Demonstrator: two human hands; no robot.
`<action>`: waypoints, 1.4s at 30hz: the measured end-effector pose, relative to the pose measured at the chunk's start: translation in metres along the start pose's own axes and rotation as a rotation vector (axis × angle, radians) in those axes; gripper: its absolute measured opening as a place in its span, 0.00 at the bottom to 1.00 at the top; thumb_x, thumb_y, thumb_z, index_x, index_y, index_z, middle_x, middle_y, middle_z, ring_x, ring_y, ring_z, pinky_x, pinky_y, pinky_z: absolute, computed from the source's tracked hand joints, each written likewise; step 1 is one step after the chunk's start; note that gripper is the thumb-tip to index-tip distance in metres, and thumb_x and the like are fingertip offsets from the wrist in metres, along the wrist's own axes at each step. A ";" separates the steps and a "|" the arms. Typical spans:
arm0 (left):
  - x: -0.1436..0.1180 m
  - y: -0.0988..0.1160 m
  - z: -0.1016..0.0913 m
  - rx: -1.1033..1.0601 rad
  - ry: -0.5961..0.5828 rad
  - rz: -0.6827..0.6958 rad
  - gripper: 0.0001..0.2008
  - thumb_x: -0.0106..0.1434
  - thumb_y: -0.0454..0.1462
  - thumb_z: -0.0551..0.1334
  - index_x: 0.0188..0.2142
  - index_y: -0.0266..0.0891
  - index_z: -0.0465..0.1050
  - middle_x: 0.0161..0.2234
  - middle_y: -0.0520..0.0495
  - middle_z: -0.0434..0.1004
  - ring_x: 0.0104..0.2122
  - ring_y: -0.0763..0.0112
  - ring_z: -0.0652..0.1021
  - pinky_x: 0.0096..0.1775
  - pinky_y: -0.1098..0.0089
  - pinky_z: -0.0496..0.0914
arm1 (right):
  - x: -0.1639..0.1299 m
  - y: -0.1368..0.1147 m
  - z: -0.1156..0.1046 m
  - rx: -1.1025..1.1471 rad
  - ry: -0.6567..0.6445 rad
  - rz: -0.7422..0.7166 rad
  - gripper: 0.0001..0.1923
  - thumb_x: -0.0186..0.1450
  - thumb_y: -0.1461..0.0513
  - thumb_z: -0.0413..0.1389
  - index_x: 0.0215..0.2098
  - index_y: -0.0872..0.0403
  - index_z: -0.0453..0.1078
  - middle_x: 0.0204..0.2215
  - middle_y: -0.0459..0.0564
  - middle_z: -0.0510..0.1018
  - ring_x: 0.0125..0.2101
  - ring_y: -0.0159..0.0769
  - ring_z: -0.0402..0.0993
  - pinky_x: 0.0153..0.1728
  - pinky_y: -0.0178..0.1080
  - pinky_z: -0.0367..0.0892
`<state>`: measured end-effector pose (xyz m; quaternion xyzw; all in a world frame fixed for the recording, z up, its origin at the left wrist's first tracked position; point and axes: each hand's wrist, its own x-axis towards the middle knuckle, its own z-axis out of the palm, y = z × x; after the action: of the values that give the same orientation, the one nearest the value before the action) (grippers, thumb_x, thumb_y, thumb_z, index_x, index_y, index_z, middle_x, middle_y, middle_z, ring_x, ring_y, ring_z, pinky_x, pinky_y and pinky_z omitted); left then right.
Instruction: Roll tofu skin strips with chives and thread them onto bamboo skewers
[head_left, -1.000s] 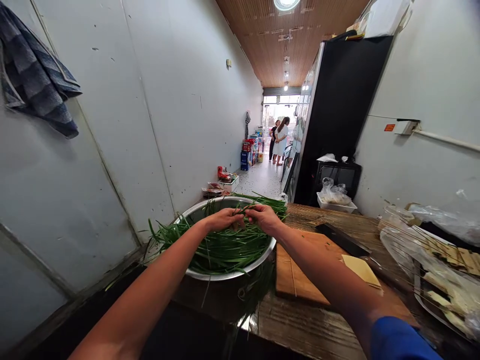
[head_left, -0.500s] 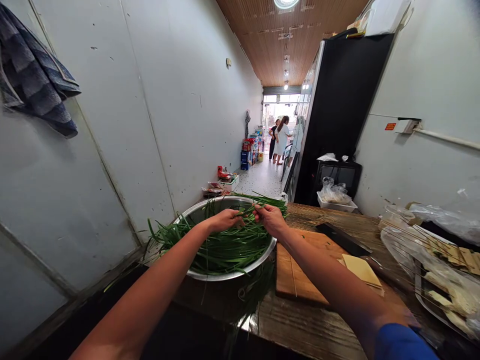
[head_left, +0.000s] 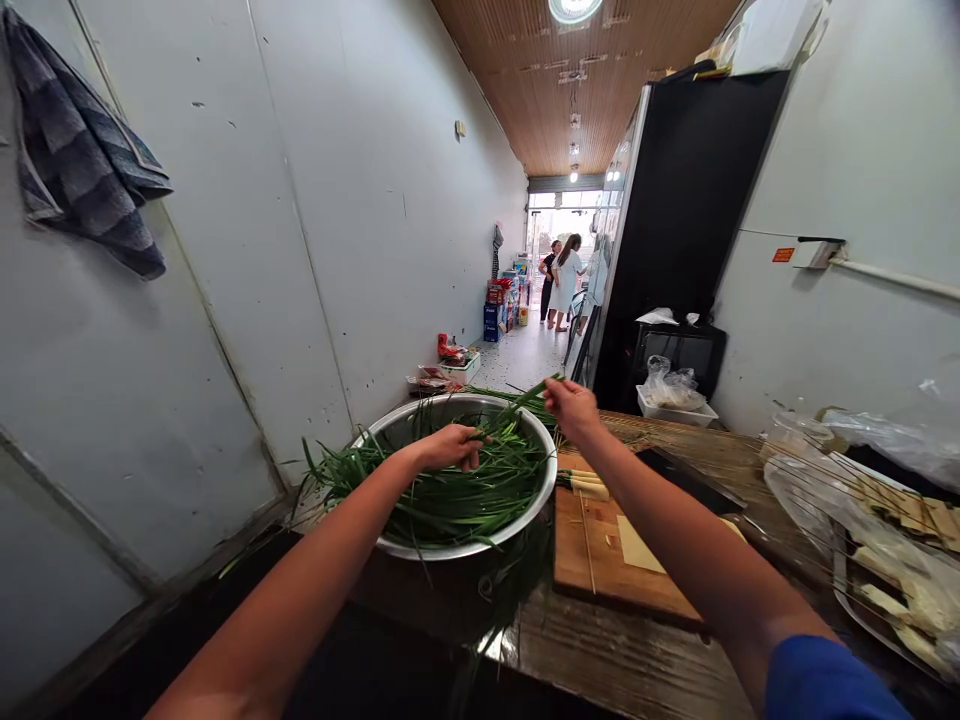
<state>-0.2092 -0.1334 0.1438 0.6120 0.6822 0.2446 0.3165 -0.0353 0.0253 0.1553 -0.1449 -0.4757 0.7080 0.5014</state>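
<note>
While the garlic chives lie heaped in the steel bowl, our left hand presses closed fingers into them and our right hand pinches one stalk above the far rim, left of the cutting board.

Single head-worn view, facing forward and down, close over metal bowl, corridor beyond

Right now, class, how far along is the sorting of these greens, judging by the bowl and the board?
Done: only a few trimmed stalks lie on the cutting board. In hand: the right hand lifts a strand from the steel bowl while the left hand rests on the pile of greens. Left: nearly the whole pile.
</note>
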 end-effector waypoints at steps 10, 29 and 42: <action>0.008 -0.011 0.008 0.490 0.134 -0.097 0.22 0.52 0.45 0.61 0.46 0.37 0.69 0.43 0.40 0.75 0.42 0.61 0.74 0.41 0.70 0.64 | 0.016 -0.116 -0.027 0.176 0.140 -0.282 0.11 0.51 0.63 0.64 0.24 0.56 0.64 0.16 0.38 0.70 0.16 0.20 0.63 0.16 0.25 0.60; -0.016 0.121 0.042 0.087 0.165 0.261 0.18 0.61 0.44 0.49 0.36 0.34 0.71 0.26 0.49 0.72 0.21 0.76 0.67 0.24 0.74 0.62 | -0.098 -0.005 0.000 0.100 -0.144 0.034 0.13 0.49 0.56 0.64 0.27 0.56 0.71 0.19 0.43 0.73 0.17 0.25 0.63 0.19 0.31 0.58; -0.024 0.105 0.033 -0.205 0.131 0.131 0.18 0.55 0.49 0.57 0.23 0.34 0.64 0.20 0.54 0.63 0.19 0.81 0.62 0.21 0.77 0.55 | -0.098 0.012 -0.011 -0.489 -0.216 -0.256 0.29 0.56 0.66 0.50 0.56 0.51 0.60 0.36 0.48 0.74 0.34 0.34 0.71 0.37 0.38 0.66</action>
<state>-0.1125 -0.1452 0.1997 0.6024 0.6314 0.3725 0.3157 0.0096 -0.0522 0.1137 -0.1239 -0.6972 0.5149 0.4832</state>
